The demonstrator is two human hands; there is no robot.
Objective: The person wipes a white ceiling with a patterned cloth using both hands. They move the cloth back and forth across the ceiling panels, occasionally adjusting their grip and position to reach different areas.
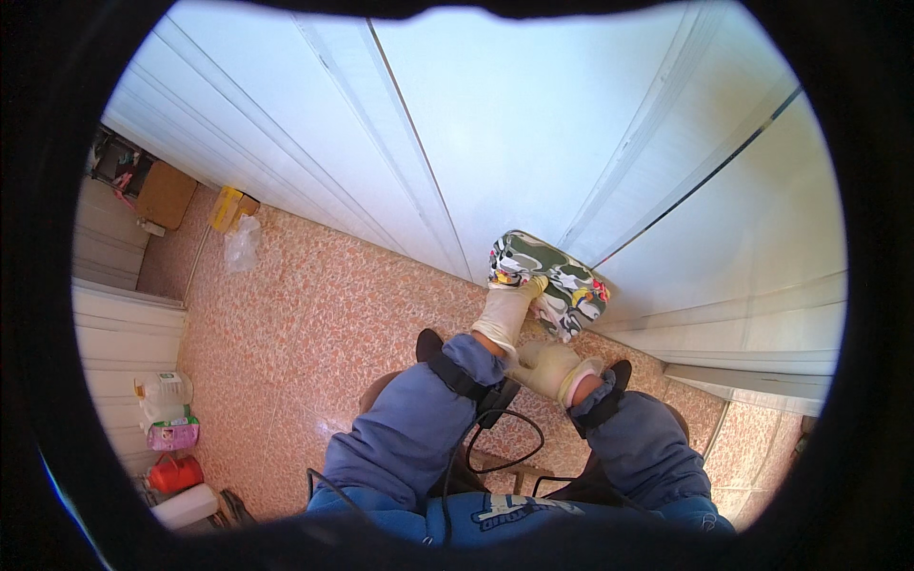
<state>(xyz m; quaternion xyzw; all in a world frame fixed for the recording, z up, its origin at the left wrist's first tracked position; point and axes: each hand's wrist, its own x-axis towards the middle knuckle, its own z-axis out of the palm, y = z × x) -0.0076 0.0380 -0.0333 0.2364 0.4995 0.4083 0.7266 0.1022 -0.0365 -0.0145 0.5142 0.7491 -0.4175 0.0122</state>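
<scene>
A camouflage-patterned fabric item (557, 275) with colourful prints, shaped like a small cushion or bag, rests low against the pale wall panels (528, 143). My left hand (505, 314), in a cream glove, reaches to its near side; the thumb or a finger lies on the fabric, while the rest of the fingers are hidden. Closer to my body is my right hand (553, 367), also gloved and blurred, just below the item. Its fingers point left near my left wrist, and their grip cannot be made out. Both sleeves are blue, with black straps near the wrists.
Speckled floor tiles (285, 321) lie around me. A yellow box (227, 207) and a clear plastic bag (243, 244) are at the upper left. Along the left wall stand a clear jug (166, 397), a pink-purple container (173, 434) and a red container (176, 473). A black cable (540, 435) loops between my arms.
</scene>
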